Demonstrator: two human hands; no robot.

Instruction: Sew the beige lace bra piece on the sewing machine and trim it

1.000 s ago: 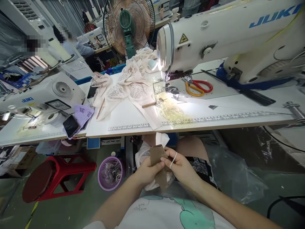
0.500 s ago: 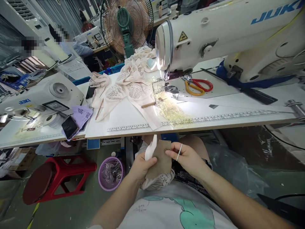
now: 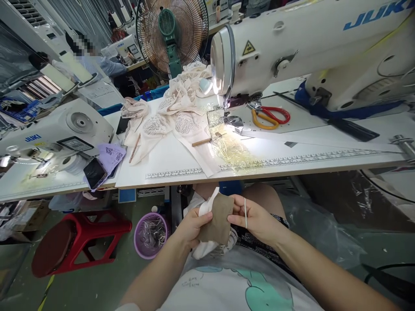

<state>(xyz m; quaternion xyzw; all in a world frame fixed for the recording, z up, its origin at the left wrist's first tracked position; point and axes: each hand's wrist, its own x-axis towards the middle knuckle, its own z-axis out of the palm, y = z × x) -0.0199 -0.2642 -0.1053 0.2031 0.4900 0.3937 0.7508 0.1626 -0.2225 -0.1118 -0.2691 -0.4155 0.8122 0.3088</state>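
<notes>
Below the table edge, over my lap, both hands hold a small brown fabric piece [image 3: 218,218]. My left hand [image 3: 192,225] grips its left side together with a bundle of white lace fabric [image 3: 207,247]. My right hand [image 3: 252,217] pinches the brown piece's upper right corner, fingers closed; a white band circles one finger. Above them is the white sewing table [image 3: 181,162] with the white sewing machine [image 3: 292,47], its lamp lighting the needle area [image 3: 227,119].
Lace pieces [image 3: 168,116] lie piled on the table's left part, red and yellow scissors [image 3: 270,116] by the machine. A second sewing machine [image 3: 58,127] and phone [image 3: 94,172] sit left. A red stool [image 3: 78,242], purple bin [image 3: 151,234] and fan [image 3: 171,34] stand nearby. A person works far back.
The brown piece has been lifted a little and turned between my hands; my right hand shifted from its middle to its upper right corner. The white fabric sank lower in my left hand.
</notes>
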